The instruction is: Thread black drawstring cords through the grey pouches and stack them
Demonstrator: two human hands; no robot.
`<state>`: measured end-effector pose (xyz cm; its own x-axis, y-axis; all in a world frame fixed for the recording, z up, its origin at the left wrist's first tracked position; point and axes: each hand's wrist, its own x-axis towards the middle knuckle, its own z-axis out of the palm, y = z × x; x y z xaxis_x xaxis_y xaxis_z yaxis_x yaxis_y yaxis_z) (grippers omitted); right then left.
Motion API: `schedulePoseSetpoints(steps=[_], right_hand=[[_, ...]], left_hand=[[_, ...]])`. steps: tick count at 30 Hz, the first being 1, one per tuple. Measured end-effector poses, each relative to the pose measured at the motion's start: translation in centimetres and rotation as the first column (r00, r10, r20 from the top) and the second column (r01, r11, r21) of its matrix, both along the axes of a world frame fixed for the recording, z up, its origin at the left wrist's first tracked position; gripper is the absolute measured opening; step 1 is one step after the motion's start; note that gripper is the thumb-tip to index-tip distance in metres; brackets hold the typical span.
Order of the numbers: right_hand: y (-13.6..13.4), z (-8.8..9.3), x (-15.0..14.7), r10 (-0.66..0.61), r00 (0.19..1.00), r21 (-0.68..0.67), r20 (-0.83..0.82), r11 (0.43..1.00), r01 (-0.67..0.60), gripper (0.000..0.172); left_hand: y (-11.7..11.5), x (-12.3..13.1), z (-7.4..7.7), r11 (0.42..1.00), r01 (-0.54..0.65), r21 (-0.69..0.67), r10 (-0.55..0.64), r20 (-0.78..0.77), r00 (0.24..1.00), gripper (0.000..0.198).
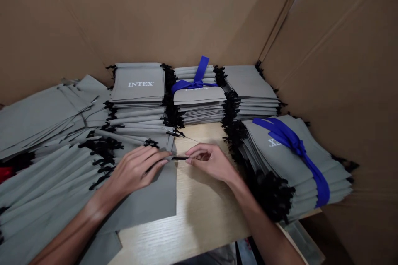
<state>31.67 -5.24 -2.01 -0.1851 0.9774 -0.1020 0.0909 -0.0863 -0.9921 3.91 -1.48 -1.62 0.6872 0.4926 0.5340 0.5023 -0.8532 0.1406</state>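
Observation:
My left hand [135,169] lies over the top edge of a flat grey drawstring bag [152,198], thumb and fingers pinching its corner. From that corner a short black cord [179,158] runs across to my right hand [213,161], whose thumb and forefinger are closed on its other end. A thin wire-like strand [191,139] stretches from near the right fingers toward the cord ends of a bag behind; I cannot tell what it is fixed to. More grey bags [56,169] with black cord ends lie fanned out beside my left forearm.
Behind stand a stack of INTEX bags [138,87], a stack with a blue ribbon [194,85] and a third stack [248,83]. A bundle tied in blue ribbon [298,149] sits by my right arm. Cardboard walls [186,12] enclose the wooden table [199,207].

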Motion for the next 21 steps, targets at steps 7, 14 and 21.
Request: schedulePoseSetpoints(steps=[7,14,21], right_hand=[[-0.73,0.38,-0.57,-0.126,0.976,0.392,0.179,0.919,0.047,0.019],[-0.76,0.45,-0.20,-0.171,0.968,0.466,0.185,0.882,0.067,0.019],[-0.77,0.48,0.40,-0.178,0.963,0.392,0.203,0.916,0.087,0.018]], left_hand=[[0.37,-0.14,-0.01,0.996,0.001,0.087,0.001,-0.020,1.000,0.022],[0.53,-0.22,0.08,0.992,0.001,0.124,0.002,-0.025,1.000,0.021],[0.84,-0.50,-0.15,0.994,-0.004,0.109,0.005,-0.008,1.000,0.021]])
